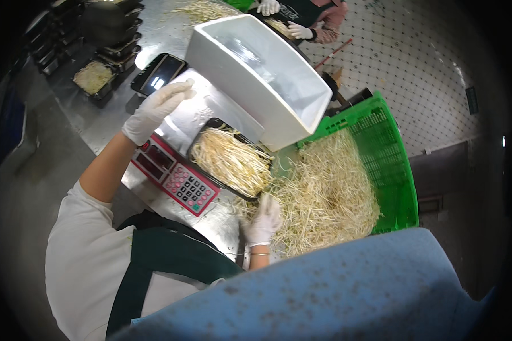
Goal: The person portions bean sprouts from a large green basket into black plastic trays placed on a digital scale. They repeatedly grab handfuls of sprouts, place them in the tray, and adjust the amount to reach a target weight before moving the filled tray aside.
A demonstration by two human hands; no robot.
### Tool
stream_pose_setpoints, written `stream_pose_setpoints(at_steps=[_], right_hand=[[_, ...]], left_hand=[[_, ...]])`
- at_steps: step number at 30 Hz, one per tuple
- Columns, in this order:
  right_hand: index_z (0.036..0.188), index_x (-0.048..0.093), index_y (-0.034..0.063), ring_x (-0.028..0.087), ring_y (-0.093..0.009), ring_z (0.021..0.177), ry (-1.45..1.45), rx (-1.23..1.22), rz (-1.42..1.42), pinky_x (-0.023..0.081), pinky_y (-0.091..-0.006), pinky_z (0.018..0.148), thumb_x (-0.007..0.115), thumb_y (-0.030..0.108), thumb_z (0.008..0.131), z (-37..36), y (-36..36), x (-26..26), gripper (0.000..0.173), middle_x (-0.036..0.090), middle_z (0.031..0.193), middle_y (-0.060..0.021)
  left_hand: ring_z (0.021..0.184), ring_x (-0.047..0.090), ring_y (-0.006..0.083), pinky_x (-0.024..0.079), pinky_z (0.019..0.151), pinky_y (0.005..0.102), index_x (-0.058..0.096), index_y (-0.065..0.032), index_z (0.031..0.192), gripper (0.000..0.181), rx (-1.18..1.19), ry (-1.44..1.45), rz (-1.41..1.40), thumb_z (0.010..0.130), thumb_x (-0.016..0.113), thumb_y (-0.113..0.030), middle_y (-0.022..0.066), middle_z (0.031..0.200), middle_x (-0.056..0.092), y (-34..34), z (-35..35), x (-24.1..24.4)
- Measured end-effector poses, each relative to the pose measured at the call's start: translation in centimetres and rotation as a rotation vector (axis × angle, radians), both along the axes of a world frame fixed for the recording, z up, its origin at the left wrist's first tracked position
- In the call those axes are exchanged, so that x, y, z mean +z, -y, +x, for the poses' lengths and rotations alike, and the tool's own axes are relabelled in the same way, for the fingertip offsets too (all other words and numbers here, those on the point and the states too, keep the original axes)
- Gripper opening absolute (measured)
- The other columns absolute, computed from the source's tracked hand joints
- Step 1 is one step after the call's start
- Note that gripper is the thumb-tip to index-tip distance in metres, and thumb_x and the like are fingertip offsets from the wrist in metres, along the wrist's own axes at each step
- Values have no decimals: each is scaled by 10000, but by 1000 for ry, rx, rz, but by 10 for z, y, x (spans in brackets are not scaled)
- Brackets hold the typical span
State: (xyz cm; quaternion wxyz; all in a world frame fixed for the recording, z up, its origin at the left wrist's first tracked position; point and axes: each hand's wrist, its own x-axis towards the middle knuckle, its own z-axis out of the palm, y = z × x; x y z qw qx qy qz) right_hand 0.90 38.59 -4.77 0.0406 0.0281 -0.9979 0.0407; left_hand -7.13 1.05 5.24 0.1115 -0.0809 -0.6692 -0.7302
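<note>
A black plastic tray [200,170] heaped with bean sprouts [232,160] sits on a digital scale with a red keypad panel [187,187]. My right hand [264,219], in a white glove, is at the tray's near right corner, beside loose sprouts; its fingers are blurred, and whether they hold any sprouts I cannot tell. My gloved left hand [160,108] is raised beyond the scale's display, near a phone [164,72] lying on a black tray, with no object seen in it. A big pile of bean sprouts [324,196] spills from a green plastic crate [392,170] on the right.
A white foam box [226,68] stands just behind the scale. Stacked black trays [119,47] and one filled tray [94,79] are at the back left of the metal table [81,115]. Across it, another person's gloved hands [301,30] are near more sprouts.
</note>
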Motion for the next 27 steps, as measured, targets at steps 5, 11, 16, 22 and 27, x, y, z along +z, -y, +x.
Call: stream_pose_setpoints(at_steps=[5, 11, 16, 22, 27], right_hand=[[1452, 287, 114, 231, -329, 1383, -96, 242, -411, 232, -443, 1092, 758, 282, 700, -24, -43, 61, 903, 277, 1476, -192], [1407, 320, 27, 397, -304, 1283, -122, 239, -1221, 275, -401, 1080, 481, 468, 922, -88, 59, 94, 675, 406, 1388, -179], [1171, 510, -19, 573, -404, 941, -207, 373, -423, 471, -447, 816, 525, 219, 892, -75, 105, 89, 367, 577, 1043, -254], [1163, 516, 0, 573, -393, 934, 88, 289, -209, 464, -472, 813, 510, 292, 886, -94, 115, 108, 402, 613, 985, -215], [1294, 467, -10, 519, -327, 1015, -93, 411, -158, 375, -451, 924, 550, 431, 836, -86, 103, 123, 641, 583, 1042, -180]], left_hand=[[1151, 504, 155, 411, 973, 285, 453, 5, 1324, 416, 26, 13, -222, 949, 521, -161, 86, 1204, 560, 7, 6, -23], [1242, 462, 303, 276, 1084, 484, 309, 43, 1398, 823, -134, -230, -914, 840, 611, -482, 202, 1354, 457, -88, -10, 10], [1095, 536, 338, 265, 1007, 635, 423, -10, 1312, 835, -187, -233, -1330, 661, 641, -486, 162, 1215, 541, -116, -3, 6], [1028, 564, 328, 282, 1001, 613, 557, -60, 1147, 693, -235, -145, -1450, 622, 672, -498, 126, 1063, 602, -115, -24, 10], [1087, 534, 304, 185, 1061, 592, 535, -17, 1209, 903, -226, -339, -1303, 637, 585, -714, 130, 1107, 587, -99, -19, 12]])
